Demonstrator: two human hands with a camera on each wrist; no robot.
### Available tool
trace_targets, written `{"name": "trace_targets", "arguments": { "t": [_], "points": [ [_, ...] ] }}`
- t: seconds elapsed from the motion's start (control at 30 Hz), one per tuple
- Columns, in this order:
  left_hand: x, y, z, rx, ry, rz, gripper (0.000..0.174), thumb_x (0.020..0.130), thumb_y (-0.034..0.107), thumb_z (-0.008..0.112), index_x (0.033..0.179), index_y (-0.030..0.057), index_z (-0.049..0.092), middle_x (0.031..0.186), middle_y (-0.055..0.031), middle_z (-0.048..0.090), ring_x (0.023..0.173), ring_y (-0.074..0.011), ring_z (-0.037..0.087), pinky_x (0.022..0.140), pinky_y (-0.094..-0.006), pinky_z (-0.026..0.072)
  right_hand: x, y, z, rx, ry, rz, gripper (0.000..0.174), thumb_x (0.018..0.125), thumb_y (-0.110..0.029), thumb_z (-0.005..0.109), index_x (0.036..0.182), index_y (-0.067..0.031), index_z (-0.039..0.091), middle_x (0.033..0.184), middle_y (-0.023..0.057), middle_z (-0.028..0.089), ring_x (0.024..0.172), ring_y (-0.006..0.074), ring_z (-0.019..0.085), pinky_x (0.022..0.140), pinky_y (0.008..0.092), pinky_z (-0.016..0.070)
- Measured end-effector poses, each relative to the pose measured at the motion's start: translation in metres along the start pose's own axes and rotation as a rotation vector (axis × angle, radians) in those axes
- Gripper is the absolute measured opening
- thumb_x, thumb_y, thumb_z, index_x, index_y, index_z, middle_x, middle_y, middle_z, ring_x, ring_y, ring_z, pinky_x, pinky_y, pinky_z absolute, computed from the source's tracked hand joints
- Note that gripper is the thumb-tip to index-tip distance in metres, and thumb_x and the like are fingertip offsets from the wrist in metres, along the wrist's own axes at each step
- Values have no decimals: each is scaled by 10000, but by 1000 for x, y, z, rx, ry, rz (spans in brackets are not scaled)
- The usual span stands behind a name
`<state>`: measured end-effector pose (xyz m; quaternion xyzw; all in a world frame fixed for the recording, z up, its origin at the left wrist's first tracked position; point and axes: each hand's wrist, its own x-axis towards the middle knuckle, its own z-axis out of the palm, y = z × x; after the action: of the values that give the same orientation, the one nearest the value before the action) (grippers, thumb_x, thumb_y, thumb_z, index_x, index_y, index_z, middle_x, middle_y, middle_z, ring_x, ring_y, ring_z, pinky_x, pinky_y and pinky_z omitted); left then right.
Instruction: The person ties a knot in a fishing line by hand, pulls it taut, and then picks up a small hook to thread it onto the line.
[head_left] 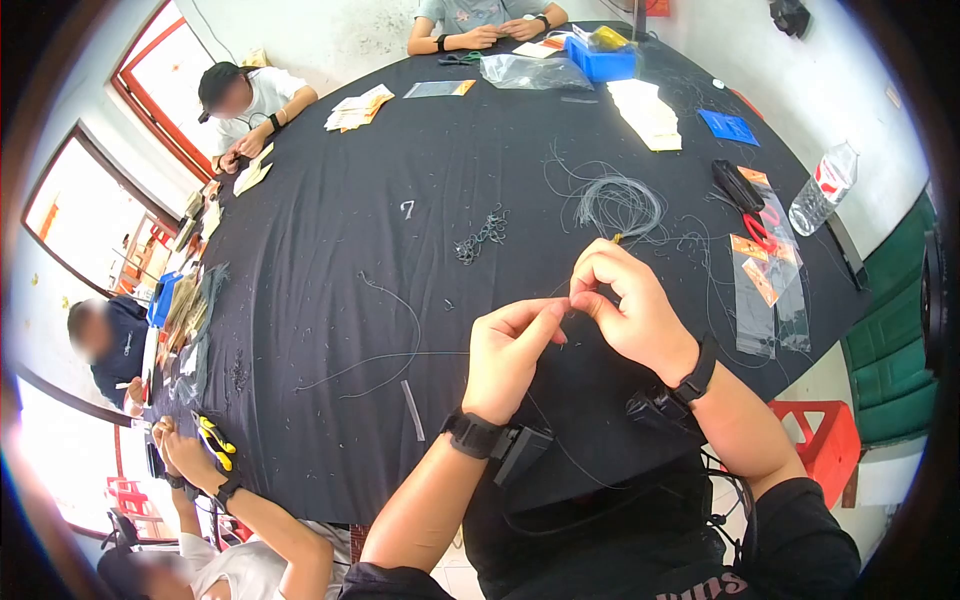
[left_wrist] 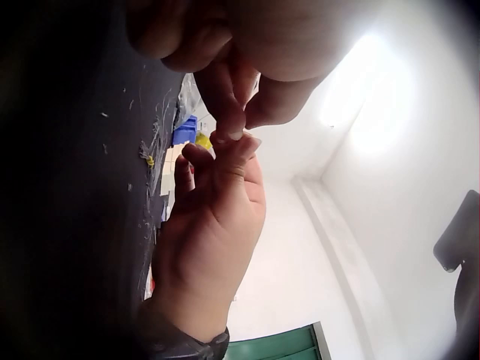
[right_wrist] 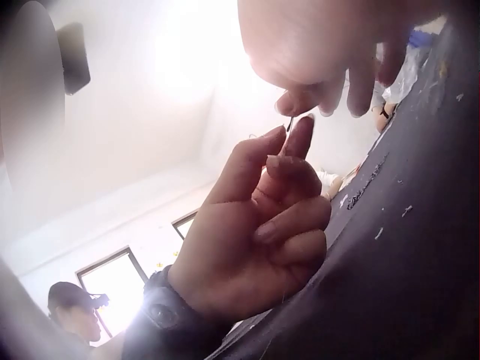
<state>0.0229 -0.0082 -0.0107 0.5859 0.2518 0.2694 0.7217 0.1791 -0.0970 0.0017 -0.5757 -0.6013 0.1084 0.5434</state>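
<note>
My left hand and right hand meet fingertip to fingertip above the table's near side. Each pinches a thin fishing line between thumb and forefinger; one length of it trails left across the cloth. In the right wrist view a short dark sliver shows between the fingertips, too small to tell what it is. The left hand's other fingers are curled in. Just beyond my right hand lies a coil of grey line, tied with yellow. A small heap of dark pieces sits farther left.
Black cloth covers the round table. Clear packets, red-handled scissors and a water bottle stand or lie at right. A clear strip lies near my left forearm. Several other people sit around the table.
</note>
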Motion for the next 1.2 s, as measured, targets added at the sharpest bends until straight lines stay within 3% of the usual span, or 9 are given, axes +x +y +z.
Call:
{"name": "trace_targets", "arguments": {
  "t": [0.67,0.77,0.87,1.07,1.2],
  "points": [
    [-1,3,1,-51,-13,-69,175,917,183,707,962,15,714,735,30,590,545,-5,396,481,-182,263,1,-2,6,-46,75,-56,143,780,59,677,799,-15,556,810,82,551,661,217,556,603,316,446],
    [-1,1,1,-37,0,-45,174,913,189,713,955,20,720,725,35,593,547,-2,404,483,-179,269,0,-3,6,-24,73,-45,144,782,57,679,800,-14,555,812,81,549,663,213,550,609,313,445],
    [-1,1,1,-27,8,-31,174,908,192,720,951,23,724,724,38,598,548,-1,412,485,-174,276,-1,-2,4,10,33,3,147,809,65,678,819,-20,559,858,57,541,734,159,530,665,277,446],
    [-2,3,1,-21,5,-40,181,899,190,731,964,21,727,726,38,602,552,0,423,487,-172,283,-1,-3,3,-9,18,5,146,816,59,675,818,-21,552,850,56,542,725,160,525,658,277,444],
    [-2,2,2,-33,8,-32,182,898,188,734,968,20,729,724,37,603,553,1,426,485,-172,280,0,-3,5,-52,77,-53,142,775,46,685,795,-20,562,795,79,549,652,212,554,596,317,435]
  ]
}}
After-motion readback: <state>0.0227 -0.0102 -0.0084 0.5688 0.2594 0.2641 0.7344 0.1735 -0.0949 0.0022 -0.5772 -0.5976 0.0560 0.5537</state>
